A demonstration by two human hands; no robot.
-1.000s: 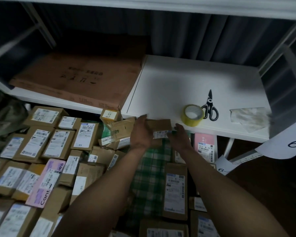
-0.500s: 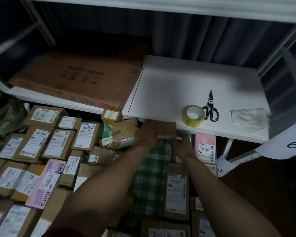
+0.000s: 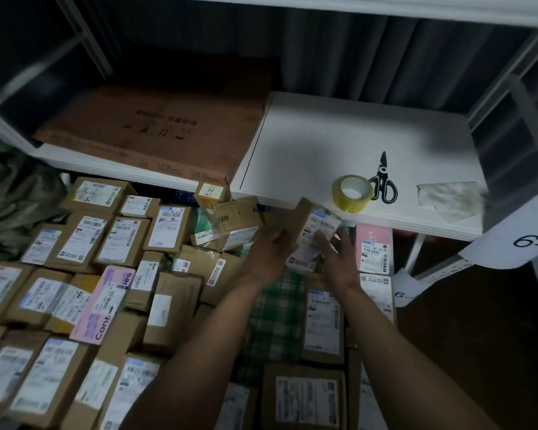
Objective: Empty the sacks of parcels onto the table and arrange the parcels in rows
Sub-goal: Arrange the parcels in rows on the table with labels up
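I hold a small brown parcel (image 3: 319, 226) with a white label, tilted, just below the front edge of the white shelf (image 3: 308, 144). My left hand (image 3: 272, 248) grips its left side. My right hand (image 3: 337, 254) lies against its labelled face with fingers spread and fairly straight. Several labelled cardboard parcels (image 3: 118, 243) lie in rows on the table to the left, and more parcels (image 3: 322, 318) sit below my hands. A green plaid cloth (image 3: 277, 308) shows between them. A crumpled olive sack (image 3: 3, 193) lies at the far left.
On the shelf stand a yellow tape roll (image 3: 351, 192), black scissors (image 3: 382, 181) and a torn paper scrap (image 3: 448, 198). A large flat cardboard box (image 3: 156, 131) fills the shelf's left half. A pink parcel (image 3: 373, 249) and paper tags marked 6- (image 3: 525, 240) are at the right.
The parcel has been turned from lying flat to tilted, with its label now facing up. My right hand has shifted onto the label. Both hands stay under the shelf edge.
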